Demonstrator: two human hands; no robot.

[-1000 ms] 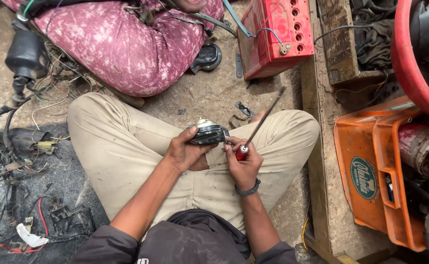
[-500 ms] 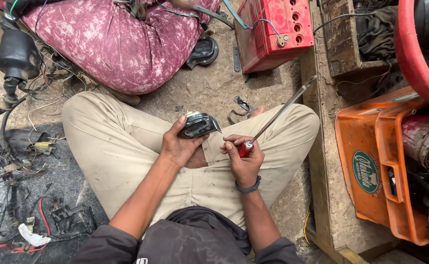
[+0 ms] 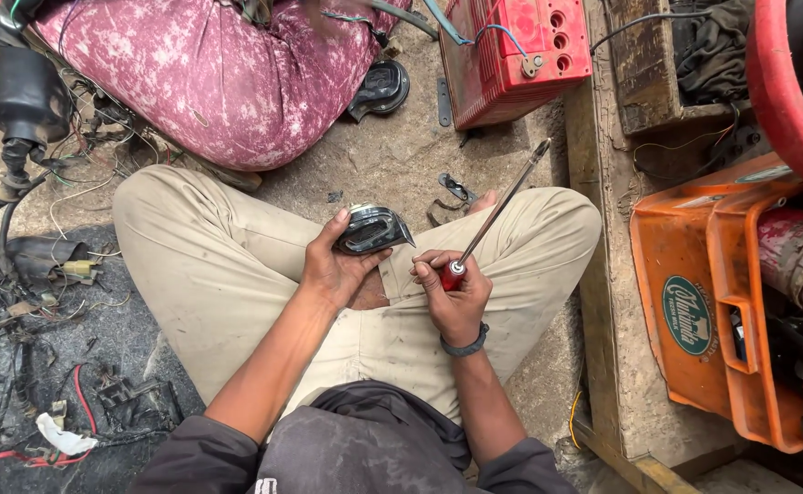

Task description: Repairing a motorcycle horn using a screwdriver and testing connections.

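We sit cross-legged on the ground, and closest to us our left hand (image 3: 333, 270) cups a small round black horn-like part (image 3: 371, 229) over our lap, fingers curled under its body and the thumb pressed along its near rim. We judge it compact and fairly heavy for its size, stiff, with a metal edge at the back; it should not crush, but its smooth shell could slip, so the hold belongs around the rim, not on the projecting corner at the right.

Just beside it, our right hand (image 3: 456, 297) is closed in a fist around the red handle of a long screwdriver (image 3: 497, 209), whose steel shaft slants up and away to the right, apart from the part. We judge it rigid and light, best gripped at the handle as it is now.

Farther out, a dark disc-shaped part (image 3: 381, 87) lies on the dirt beside a mottled pink vehicle seat (image 3: 209, 73). Next to that stands a red battery case (image 3: 516, 55), closed on top, with wires clipped to its terminal. At the right an orange plastic crate (image 3: 703, 293) holds a rusty cylindrical can and dark parts, and a wooden box (image 3: 644, 64) beyond it holds dark cloth. Loose wiring (image 3: 35, 274) sprawls at the left.
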